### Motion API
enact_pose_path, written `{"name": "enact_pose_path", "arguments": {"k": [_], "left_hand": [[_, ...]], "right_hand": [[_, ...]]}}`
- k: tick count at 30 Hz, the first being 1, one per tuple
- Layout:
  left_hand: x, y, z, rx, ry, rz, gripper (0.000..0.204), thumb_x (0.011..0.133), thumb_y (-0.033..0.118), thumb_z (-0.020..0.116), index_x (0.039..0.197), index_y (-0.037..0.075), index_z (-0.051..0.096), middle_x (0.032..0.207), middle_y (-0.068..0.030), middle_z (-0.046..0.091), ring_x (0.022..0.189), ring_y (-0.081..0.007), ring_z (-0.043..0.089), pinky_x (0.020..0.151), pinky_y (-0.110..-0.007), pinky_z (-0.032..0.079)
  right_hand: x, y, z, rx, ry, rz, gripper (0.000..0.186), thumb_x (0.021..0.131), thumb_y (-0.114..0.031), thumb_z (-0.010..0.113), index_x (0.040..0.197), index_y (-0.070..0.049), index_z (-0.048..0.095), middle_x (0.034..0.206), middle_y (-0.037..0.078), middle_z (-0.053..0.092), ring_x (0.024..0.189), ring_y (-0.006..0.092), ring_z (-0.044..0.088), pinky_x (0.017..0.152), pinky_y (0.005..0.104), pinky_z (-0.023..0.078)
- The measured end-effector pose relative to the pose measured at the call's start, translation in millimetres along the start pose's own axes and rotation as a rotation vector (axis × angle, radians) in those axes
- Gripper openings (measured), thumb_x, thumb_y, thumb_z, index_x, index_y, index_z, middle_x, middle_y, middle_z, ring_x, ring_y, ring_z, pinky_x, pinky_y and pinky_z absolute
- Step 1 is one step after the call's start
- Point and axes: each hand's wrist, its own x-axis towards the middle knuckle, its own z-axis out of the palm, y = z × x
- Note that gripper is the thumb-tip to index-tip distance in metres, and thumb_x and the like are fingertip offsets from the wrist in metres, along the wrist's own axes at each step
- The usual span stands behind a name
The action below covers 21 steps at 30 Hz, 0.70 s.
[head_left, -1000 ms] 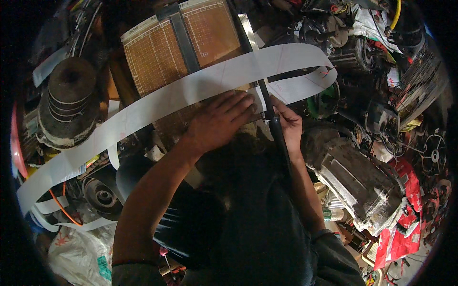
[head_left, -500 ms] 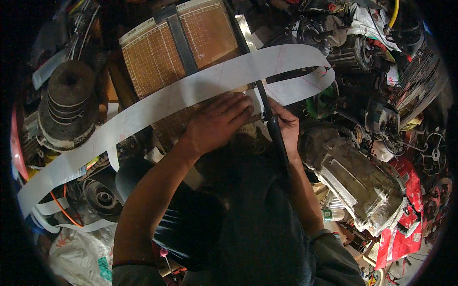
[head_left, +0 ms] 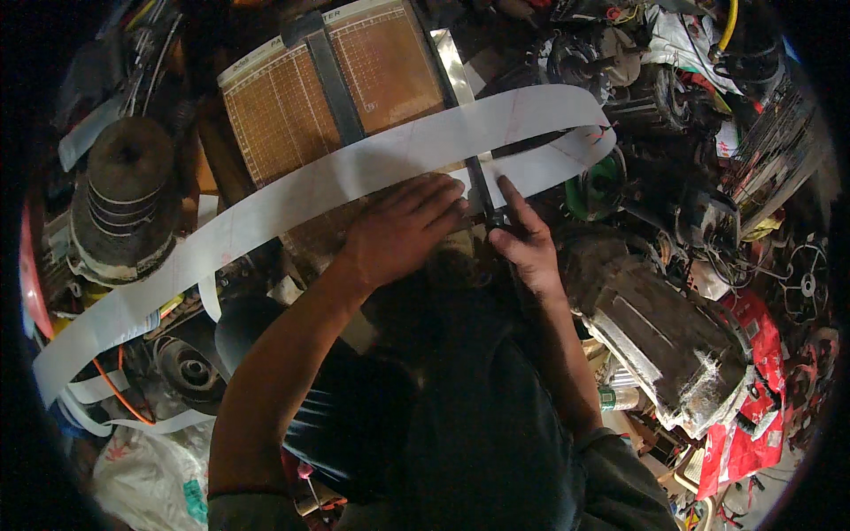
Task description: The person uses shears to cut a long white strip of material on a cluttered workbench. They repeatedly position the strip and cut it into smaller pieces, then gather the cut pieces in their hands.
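A guillotine paper cutter [head_left: 398, 75] with a brown gridded board lies in front of me. Its metal blade arm [head_left: 454, 71] runs along the board's right edge. My left hand [head_left: 409, 217] is open, laid flat at the board's near edge with its fingertips beside the blade and on the end of a long white paper strip [head_left: 354, 165]. The strip loops round on the right and passes back over the cutter to the far left. My right hand [head_left: 529, 243] is open beside the near end of the blade arm, thumb and index finger apart. The cutter's handle is mostly lost in shadow.
A dirty metal motor housing [head_left: 660, 350] lies right of my forearm, beside a red bag [head_left: 761, 354]. Left stands a dark ribbed cylindrical part [head_left: 133, 199]. A white plastic bag [head_left: 150, 473] lies at lower left. Machine parts and wires crowd the right side.
My right hand has come out from behind the cutter's handle, and its thumb and index finger have spread. The paper loop has shifted slightly. My left hand stays in place.
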Motion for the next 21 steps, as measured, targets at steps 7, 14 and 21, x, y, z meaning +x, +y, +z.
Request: {"name": "enact_pose_path", "arguments": {"k": [7, 14, 21], "left_hand": [[4.4, -1.3, -1.2, -0.007, 0.007, 0.018, 0.048, 0.077, 0.01, 0.064, 0.124, 0.007, 0.059, 0.135, -0.0126, 0.052, 0.13, -0.0307, 0.047, 0.112, -0.043, 0.038], [-5.2, 1.8, -0.3, 0.04, -0.069, -0.103, 0.048, 0.078, 0.014, 0.067, 0.125, 0.015, 0.06, 0.136, -0.0127, 0.05, 0.13, -0.0336, 0.045, 0.108, -0.045, 0.04], [-2.9, -0.2, 0.0, 0.051, 0.019, 0.009, 0.047, 0.078, 0.015, 0.064, 0.126, 0.012, 0.059, 0.141, -0.0086, 0.049, 0.132, -0.0298, 0.044, 0.112, -0.045, 0.034]], "right_hand": [[5.4, 17.8, -5.0, 0.035, 0.04, 0.008, 0.066, 0.081, 0.003, 0.068, 0.143, 0.0, 0.046, 0.144, 0.011, 0.049, 0.125, 0.0166, 0.047, 0.102, 0.0294, 0.041], [-14.1, -17.5, 9.6, -0.04, 0.021, -0.148, 0.052, 0.086, -0.004, 0.066, 0.137, 0.002, 0.053, 0.145, 0.017, 0.048, 0.134, 0.0207, 0.043, 0.11, 0.0326, 0.033], [-5.0, -4.5, 3.7, 0.125, 0.088, 0.096, 0.032, 0.102, -0.024, 0.051, 0.119, -0.002, 0.068, 0.086, -0.001, 0.064, 0.073, 0.005, 0.051, 0.067, 0.0219, 0.041]]}}
